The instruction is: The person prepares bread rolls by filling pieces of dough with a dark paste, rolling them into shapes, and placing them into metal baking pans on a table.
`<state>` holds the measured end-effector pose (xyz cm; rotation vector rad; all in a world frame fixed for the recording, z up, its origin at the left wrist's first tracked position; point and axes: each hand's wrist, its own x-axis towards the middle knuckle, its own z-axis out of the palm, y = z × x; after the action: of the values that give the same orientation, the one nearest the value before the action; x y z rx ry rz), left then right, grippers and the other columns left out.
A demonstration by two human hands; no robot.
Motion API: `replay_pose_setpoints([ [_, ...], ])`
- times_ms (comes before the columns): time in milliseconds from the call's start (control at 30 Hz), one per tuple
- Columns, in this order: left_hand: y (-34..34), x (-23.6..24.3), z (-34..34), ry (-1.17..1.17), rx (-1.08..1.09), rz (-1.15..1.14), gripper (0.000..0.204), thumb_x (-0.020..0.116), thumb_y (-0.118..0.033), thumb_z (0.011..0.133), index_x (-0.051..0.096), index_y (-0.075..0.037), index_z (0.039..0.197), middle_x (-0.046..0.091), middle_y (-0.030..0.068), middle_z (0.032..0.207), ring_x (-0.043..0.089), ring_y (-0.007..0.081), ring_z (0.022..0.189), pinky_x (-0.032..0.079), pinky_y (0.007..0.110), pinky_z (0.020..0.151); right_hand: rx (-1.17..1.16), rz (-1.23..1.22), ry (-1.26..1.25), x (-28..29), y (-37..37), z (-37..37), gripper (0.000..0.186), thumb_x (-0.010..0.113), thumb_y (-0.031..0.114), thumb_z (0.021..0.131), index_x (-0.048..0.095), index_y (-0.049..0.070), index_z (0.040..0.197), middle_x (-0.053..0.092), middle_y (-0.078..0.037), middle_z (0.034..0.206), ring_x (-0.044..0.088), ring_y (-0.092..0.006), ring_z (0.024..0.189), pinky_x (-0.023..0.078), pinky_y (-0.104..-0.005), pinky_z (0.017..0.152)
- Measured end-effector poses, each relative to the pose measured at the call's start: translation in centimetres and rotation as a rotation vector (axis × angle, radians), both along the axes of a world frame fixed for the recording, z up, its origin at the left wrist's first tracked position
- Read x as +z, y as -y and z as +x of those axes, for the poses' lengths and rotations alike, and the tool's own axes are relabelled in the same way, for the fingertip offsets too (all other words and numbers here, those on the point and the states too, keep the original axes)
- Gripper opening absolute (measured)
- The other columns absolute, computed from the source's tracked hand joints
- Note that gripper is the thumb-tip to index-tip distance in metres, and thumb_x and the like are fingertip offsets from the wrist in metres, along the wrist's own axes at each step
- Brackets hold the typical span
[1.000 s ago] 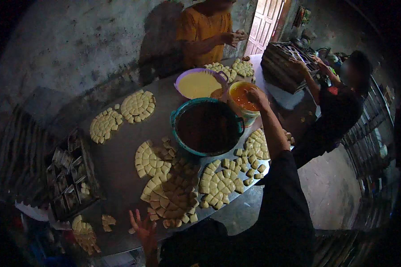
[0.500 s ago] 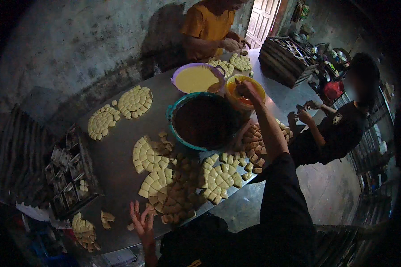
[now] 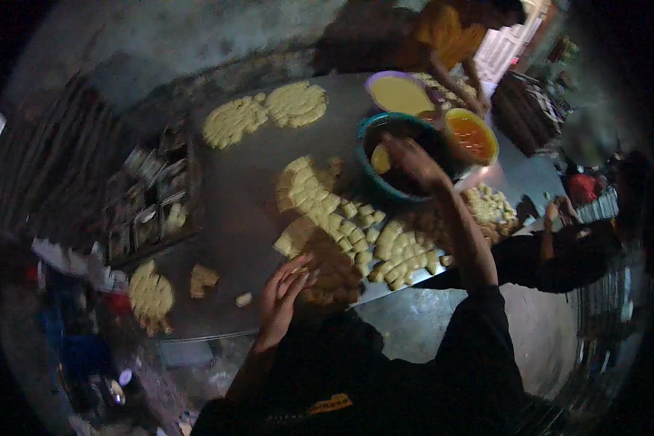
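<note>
My right hand (image 3: 414, 163), smeared by motion, reaches over the teal basin (image 3: 365, 168) of dark brown stuff. A pale yellow dough piece (image 3: 380, 158) shows at its fingertips, seemingly held. My left hand (image 3: 282, 291) hovers at the table's near edge with fingers apart and nothing in them. It is beside cut dough rounds (image 3: 316, 196), partly broken into small blocks and shaded by my body. Another cut round (image 3: 403, 251) lies right of these. Behind the basin stands a purple tub (image 3: 400, 94) of pale yellow mixture; to its right is a yellow bowl (image 3: 472, 134) of orange liquid.
Two dough rounds (image 3: 296, 103) lie at the back left; another round (image 3: 151, 294) is at the near left. A dark divided tray (image 3: 152, 192) stands on the left. One person in orange (image 3: 450, 33) works across the table, another in dark clothes (image 3: 559, 254) at right.
My right hand has gone from the yellow bowl to the teal basin, where a pale piece now shows. The view has shifted, so the table's things appear farther right. My left hand's fingers are less spread.
</note>
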<state>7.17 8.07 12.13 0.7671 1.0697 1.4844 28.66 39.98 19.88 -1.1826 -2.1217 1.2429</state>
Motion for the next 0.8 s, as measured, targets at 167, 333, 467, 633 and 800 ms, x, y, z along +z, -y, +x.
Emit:
replay_pose_setpoints([
  [167, 1.8, -3.2, -3.3, 0.02, 0.119, -0.004, 0.041, 0.055, -0.018, 0.102, 0.048, 0.0, 0.138, 0.049, 0.0114, 0.141, 0.055, 0.0239, 0.121, 0.048, 0.036, 0.099, 0.145, -0.526, -0.116, -2.2, 18.6, -9.5, 0.058, 0.052, 0.046, 0.101, 0.058, -0.004, 0.13, 0.063, -0.014, 0.121, 0.056, -0.0207, 0.118, 0.041, -0.0325, 0.104],
  [333, 7.2, -10.9, -7.7, -0.582, 0.237, 0.033, 0.038, 0.055, -0.014, 0.101, 0.051, -0.001, 0.137, 0.051, 0.0085, 0.137, 0.054, 0.0206, 0.119, 0.044, 0.034, 0.102, 0.227, -0.402, -0.107, -4.3, 25.1, -14.1, 0.048, 0.054, 0.037, 0.101, 0.062, -0.006, 0.122, 0.066, -0.017, 0.117, 0.06, -0.0239, 0.113, 0.047, -0.0337, 0.096],
  [467, 7.9, -7.2, -9.8, -0.34, 0.235, 0.069, 0.038, 0.056, -0.004, 0.097, 0.053, -0.002, 0.134, 0.056, 0.0096, 0.129, 0.054, 0.0181, 0.118, 0.045, 0.034, 0.1, 0.208, 0.423, -0.027, -5.7, 28.1, -17.6, 0.031, 0.063, 0.014, 0.095, 0.063, -0.002, 0.121, 0.067, -0.02, 0.119, 0.064, -0.0332, 0.111, 0.05, -0.0393, 0.095],
  [633, 8.4, -3.8, -10.8, -0.389, 0.303, -0.014, 0.03, 0.057, -0.004, 0.096, 0.057, -0.003, 0.127, 0.061, 0.0083, 0.119, 0.06, 0.0159, 0.109, 0.048, 0.032, 0.094, 0.243, 0.287, 0.014, -7.1, 30.5, -19.5, 0.038, 0.063, 0.0, 0.089, 0.063, 0.007, 0.126, 0.062, -0.019, 0.128, 0.062, -0.0348, 0.115, 0.051, -0.041, 0.096],
  [800, 9.1, -6.4, -14.4, 0.48, 0.003, -0.133, 0.023, 0.061, -0.009, 0.095, 0.059, -0.003, 0.117, 0.065, 0.0075, 0.115, 0.063, 0.0161, 0.105, 0.052, 0.032, 0.092, 0.312, 0.314, -0.059, -4.0, 33.0, -18.1, 0.039, 0.064, -0.001, 0.088, 0.065, 0.012, 0.124, 0.059, -0.016, 0.135, 0.061, -0.0326, 0.119, 0.054, -0.0404, 0.092],
])
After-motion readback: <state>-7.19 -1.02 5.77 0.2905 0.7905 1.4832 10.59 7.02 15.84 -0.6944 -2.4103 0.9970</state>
